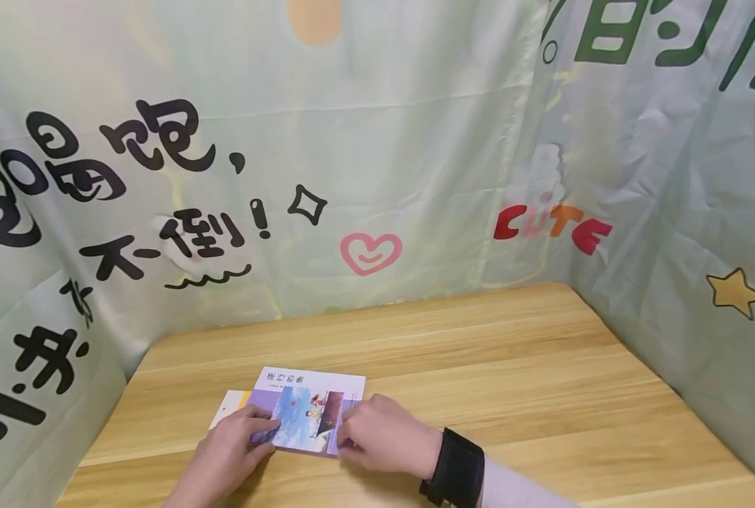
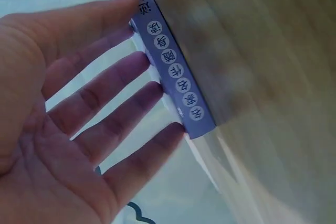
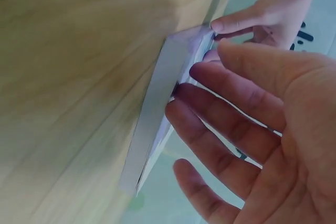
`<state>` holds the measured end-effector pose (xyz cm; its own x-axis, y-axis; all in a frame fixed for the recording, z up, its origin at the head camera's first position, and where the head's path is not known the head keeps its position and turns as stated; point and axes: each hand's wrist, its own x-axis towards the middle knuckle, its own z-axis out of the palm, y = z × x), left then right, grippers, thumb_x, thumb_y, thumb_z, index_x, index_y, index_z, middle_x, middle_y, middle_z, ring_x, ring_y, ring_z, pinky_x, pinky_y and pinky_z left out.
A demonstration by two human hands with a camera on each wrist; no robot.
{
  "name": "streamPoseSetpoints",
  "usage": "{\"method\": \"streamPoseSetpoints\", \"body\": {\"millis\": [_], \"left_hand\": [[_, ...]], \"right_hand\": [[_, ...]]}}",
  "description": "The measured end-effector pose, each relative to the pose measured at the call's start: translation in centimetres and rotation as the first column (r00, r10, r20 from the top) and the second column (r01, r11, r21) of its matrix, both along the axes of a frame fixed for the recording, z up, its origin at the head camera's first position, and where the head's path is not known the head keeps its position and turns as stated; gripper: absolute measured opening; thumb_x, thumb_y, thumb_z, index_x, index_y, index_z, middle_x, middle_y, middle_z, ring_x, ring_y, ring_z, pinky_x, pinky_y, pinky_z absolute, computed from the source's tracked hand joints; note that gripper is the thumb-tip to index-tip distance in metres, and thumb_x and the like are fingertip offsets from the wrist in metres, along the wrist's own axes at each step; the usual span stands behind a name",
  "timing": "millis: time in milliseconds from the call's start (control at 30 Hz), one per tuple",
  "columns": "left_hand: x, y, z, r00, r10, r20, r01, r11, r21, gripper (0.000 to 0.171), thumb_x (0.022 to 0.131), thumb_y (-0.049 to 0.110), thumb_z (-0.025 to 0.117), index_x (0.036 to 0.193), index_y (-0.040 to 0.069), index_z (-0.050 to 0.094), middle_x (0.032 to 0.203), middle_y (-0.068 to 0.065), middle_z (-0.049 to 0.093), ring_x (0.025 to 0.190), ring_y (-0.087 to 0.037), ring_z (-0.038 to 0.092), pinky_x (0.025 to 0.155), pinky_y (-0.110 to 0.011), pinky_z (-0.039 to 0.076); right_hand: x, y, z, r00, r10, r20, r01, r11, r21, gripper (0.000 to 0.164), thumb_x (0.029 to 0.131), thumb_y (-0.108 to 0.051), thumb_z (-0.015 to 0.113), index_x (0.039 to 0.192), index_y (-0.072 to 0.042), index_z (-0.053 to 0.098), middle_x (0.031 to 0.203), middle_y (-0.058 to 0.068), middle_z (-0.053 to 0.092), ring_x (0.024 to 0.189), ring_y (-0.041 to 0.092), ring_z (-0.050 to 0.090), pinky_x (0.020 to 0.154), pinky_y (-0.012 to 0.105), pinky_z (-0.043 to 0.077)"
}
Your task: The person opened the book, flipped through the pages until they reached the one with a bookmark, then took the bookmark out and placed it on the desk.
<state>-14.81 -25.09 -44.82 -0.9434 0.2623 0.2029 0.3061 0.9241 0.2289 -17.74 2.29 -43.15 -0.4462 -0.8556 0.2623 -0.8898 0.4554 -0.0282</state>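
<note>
A small book (image 1: 306,418) with a white and purple cover and a blue picture lies flat on the wooden table. My left hand (image 1: 225,446) is at its left side, fingers over the cover's edge. In the left wrist view, the fingertips and thumb touch the purple spine (image 2: 176,72), fingers spread and nearly straight. On the opposite side, my right hand (image 1: 390,434) has its loosely bent fingers at the book's right edge. The right wrist view shows those fingertips against the pale page side (image 3: 157,98). Another white and yellow booklet or card (image 1: 230,406) sticks out at the book's left, partly hidden.
The wooden table (image 1: 511,367) extends behind and to the right of the book. Printed fabric (image 1: 415,141) with black lettering, a pink heart and a star hangs along the table's back and sides. A black band (image 1: 456,467) wraps my right wrist.
</note>
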Motion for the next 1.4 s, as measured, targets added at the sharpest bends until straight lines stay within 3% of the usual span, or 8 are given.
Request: {"method": "streamPoseSetpoints", "body": {"millis": [133,300,400,533,833,967,1200,1400], "left_hand": [[0.3,-0.3,0.0,0.995,0.096,-0.004,-0.096,0.995,0.023,0.023,0.073,0.024,0.082,0.094,0.02,0.074,0.094,0.008,0.061,0.086,-0.013,0.059,0.076,-0.04,0.051],[0.5,-0.5,0.5,0.968,0.241,0.072,-0.243,0.97,0.01,0.021,0.077,0.028,0.08,0.088,0.018,0.064,0.071,0.006,0.052,0.063,-0.012,0.048,0.054,-0.031,0.041],[0.6,-0.7,0.7,0.951,0.287,0.118,-0.289,0.957,0.005,0.027,0.078,0.032,0.079,0.086,0.016,0.059,0.064,0.005,0.048,0.057,-0.013,0.044,0.05,-0.029,0.033],[0.9,-1.1,0.6,0.942,0.313,0.12,-0.317,0.948,0.017,0.03,0.077,0.036,0.079,0.084,0.015,0.058,0.062,0.005,0.047,0.055,-0.015,0.044,0.05,-0.03,0.033],[0.4,-1.8,0.7,0.951,0.293,0.102,-0.299,0.953,0.044,0.028,0.075,0.035,0.08,0.075,0.015,0.06,0.062,0.006,0.049,0.057,-0.015,0.044,0.052,-0.032,0.036],[-0.3,-1.9,0.9,0.958,0.269,0.102,-0.277,0.958,0.071,0.027,0.074,0.03,0.081,0.069,0.016,0.058,0.061,0.006,0.049,0.059,-0.015,0.044,0.054,-0.031,0.037],[-1.7,-1.7,0.9,0.966,0.241,0.091,-0.245,0.969,0.029,0.025,0.076,0.024,0.081,0.069,0.014,0.058,0.063,0.004,0.051,0.06,-0.015,0.046,0.056,-0.032,0.039],[-2.9,-0.7,1.0,0.976,0.196,0.098,-0.2,0.979,0.029,0.023,0.078,0.024,0.079,0.071,0.012,0.06,0.066,0.003,0.053,0.062,-0.015,0.047,0.057,-0.032,0.039]], "right_hand": [[-1.2,0.4,0.1,0.997,-0.019,0.078,0.02,1.0,-0.008,0.015,0.084,-0.037,0.072,0.093,-0.027,0.077,0.083,-0.016,0.064,0.067,-0.008,0.051,0.062,0.013,0.043],[-3.3,0.9,0.3,0.986,-0.135,0.093,0.137,0.991,-0.008,0.027,0.083,-0.037,0.072,0.106,-0.023,0.075,0.095,-0.008,0.065,0.073,0.0,0.056,0.068,0.021,0.049],[-4.6,1.1,-0.1,0.969,-0.22,0.109,0.222,0.975,-0.01,0.036,0.083,-0.037,0.072,0.114,-0.019,0.071,0.103,-0.002,0.063,0.077,0.007,0.057,0.069,0.024,0.049],[-5.8,1.2,-0.5,0.952,-0.283,0.115,0.287,0.958,-0.019,0.038,0.084,-0.036,0.072,0.116,-0.016,0.071,0.103,0.002,0.062,0.081,0.013,0.056,0.068,0.026,0.049],[-6.6,1.2,-1.1,0.943,-0.282,0.178,0.294,0.955,-0.045,0.013,0.086,-0.028,0.071,0.088,-0.016,0.072,0.087,-0.006,0.058,0.073,0.005,0.051,0.064,0.019,0.047],[-6.6,1.2,-1.4,0.941,-0.291,0.171,0.305,0.951,-0.058,0.011,0.084,-0.026,0.073,0.077,-0.019,0.068,0.077,-0.01,0.054,0.066,0.003,0.048,0.061,0.017,0.045],[-6.1,1.8,-1.6,0.94,-0.282,0.193,0.303,0.949,-0.088,0.008,0.082,-0.026,0.075,0.084,-0.018,0.073,0.075,-0.012,0.062,0.065,0.0,0.053,0.063,0.018,0.048],[-5.4,2.9,-1.3,0.932,-0.288,0.218,0.313,0.946,-0.086,0.011,0.081,-0.03,0.077,0.08,-0.02,0.073,0.069,-0.016,0.058,0.059,-0.001,0.049,0.056,0.016,0.044]]}}
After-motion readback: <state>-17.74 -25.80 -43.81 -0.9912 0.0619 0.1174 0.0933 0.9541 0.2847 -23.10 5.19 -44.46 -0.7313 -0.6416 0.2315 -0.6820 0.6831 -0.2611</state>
